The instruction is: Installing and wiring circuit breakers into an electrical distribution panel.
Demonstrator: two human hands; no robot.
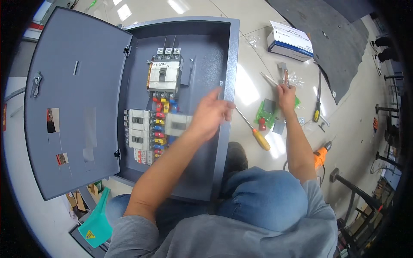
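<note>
My left hand (211, 112) is over the right side wall of a grey metal electrical cabinet (234, 56). Its index finger is stretched out and the other fingers are loosely bent; I see nothing held in it. Out on the floor to the right, my right hand (286, 98) has its fingers closed at the lower end of a slim grey-and-brown piece (284, 74). A pale pointed strip (269, 78) lies against the same fingers. Inside the cabinet are a large circuit breaker (164, 74), smaller breakers (137, 128) and red, yellow and blue insulated busbar ends (159, 128).
The cabinet door (77, 94) stands open at left. On the floor lie a yellow-handled screwdriver (260, 139), another screwdriver (317, 109), green plastic wrapping (263, 114), a white-and-blue box (290, 41) and an orange power drill (320, 157). A teal handled thing (95, 221) is at lower left.
</note>
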